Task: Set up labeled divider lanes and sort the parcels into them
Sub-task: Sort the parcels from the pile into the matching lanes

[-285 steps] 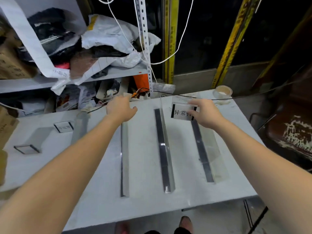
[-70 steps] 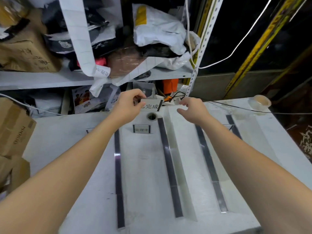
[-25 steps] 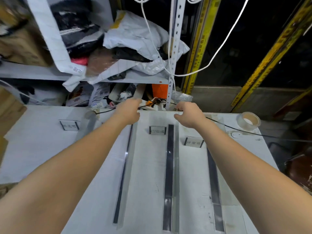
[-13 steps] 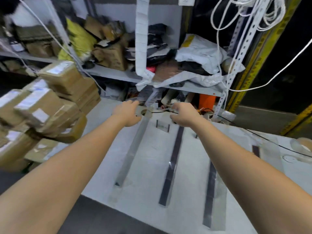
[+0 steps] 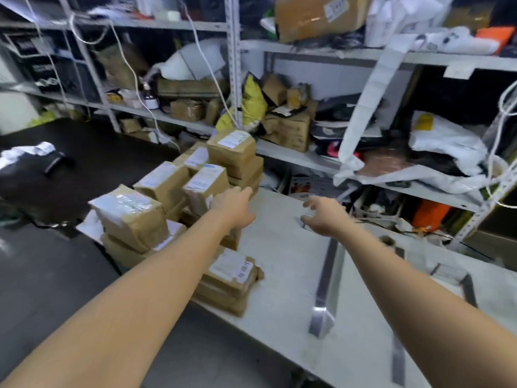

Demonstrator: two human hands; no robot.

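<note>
- Brown cardboard parcels [image 5: 167,197], most with white shipping labels, are piled several high at the left end of the white table [image 5: 279,247], where some overhang its edge.
- A low stack of flat parcels [image 5: 229,275] lies apart from the tall pile, at the front edge of the table and under the left forearm.
- The left hand [image 5: 233,208] reaches toward the tall pile with its fingers straight and holds nothing. Whether it touches a parcel cannot be told.
- The right hand [image 5: 321,217] hovers above the table, well apart from the parcels. Its fingers are spread and lightly bent, and it holds nothing.
- A clear divider strip [image 5: 326,278] with a dark edge lies on the table, running from the front edge toward the back, just right of the right hand.
- A second divider strip [image 5: 398,357] lies further right, partly hidden by the right forearm.
- Between the far ends of the strips stands a small clear label holder [image 5: 466,287], too blurred to read.
- No parcel lies between the strips.
- Grey metal shelving [image 5: 307,158] behind the table holds more boxes, a yellow bag [image 5: 251,102] and white poly bags [image 5: 444,138].
</note>
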